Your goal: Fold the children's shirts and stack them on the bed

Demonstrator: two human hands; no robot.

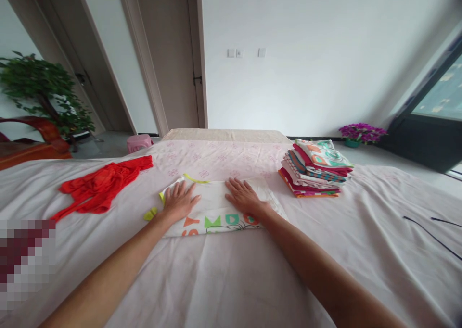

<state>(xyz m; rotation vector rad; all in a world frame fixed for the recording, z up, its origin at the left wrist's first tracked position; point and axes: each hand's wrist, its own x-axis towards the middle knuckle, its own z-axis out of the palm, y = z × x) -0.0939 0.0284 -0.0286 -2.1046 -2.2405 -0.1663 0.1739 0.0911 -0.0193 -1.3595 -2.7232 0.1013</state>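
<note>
A white garment (216,208) with yellow trim and coloured letters lies partly folded on the bed in front of me. My left hand (178,200) rests flat on its left part, fingers spread. My right hand (245,195) lies flat on its right part, fingers stretched out. Neither hand grips anything.
A crumpled red garment (103,186) lies to the left on the pale bedsheet (361,222). A stack of folded colourful clothes (315,169) sits to the right. Black cables (433,234) cross the sheet at far right. A pink stool (139,142), a plant (43,94) and doors stand beyond.
</note>
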